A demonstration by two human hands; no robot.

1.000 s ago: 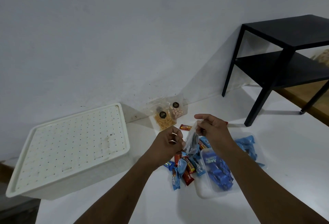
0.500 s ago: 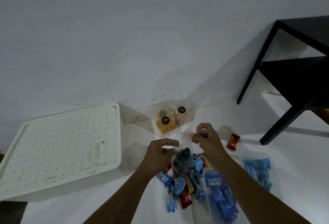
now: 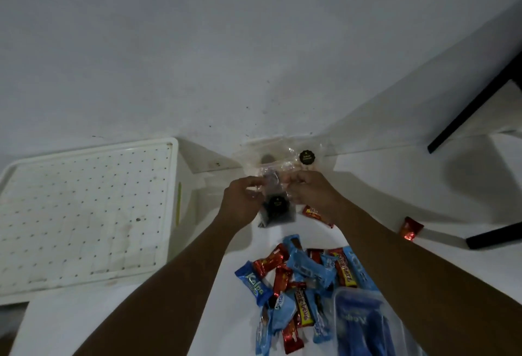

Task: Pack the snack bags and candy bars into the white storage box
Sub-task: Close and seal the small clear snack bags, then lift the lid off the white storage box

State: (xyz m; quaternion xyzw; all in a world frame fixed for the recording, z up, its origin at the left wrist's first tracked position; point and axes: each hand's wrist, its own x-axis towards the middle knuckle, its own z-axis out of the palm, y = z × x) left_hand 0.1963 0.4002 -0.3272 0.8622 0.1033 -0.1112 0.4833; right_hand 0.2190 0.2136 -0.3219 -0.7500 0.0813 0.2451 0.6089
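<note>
Moved: both hands had carried the dark snack bag (image 3: 278, 206) off the candy pile and toward the wall (image 3: 254, 44), so it hung just in front of the bags leaning there.
Left hand (image 3: 240, 206): fingers curled, pinching the bag's upper left edge.
Right hand (image 3: 313, 194): fingers curled, pinching the bag's upper right edge, close to the left hand.
Dark snack bag: clear plastic with dark contents and a round black sticker, held upright between the two hands above the floor (image 3: 367, 186).
Snack bags (image 3: 306, 158): two clear ones leaned on the wall at the floor's far edge, just behind the hands; one showed a black sticker.
Candy bars (image 3: 305, 276): blue and red wrappers lay heaped on the floor nearer the person, between the forearms.
Lone bar (image 3: 313, 211): it lay partly under the right wrist.
Red candy (image 3: 411, 228): it lay by itself to the right, near a leg of the black table (image 3: 494, 238).
Tub (image 3: 364, 324): clear plastic, holding blue packets, touching the heap's right side.
Storage box (image 3: 180, 237): white, at the floor's left side against the wall, its dotted lid (image 3: 84, 214) on.
</note>
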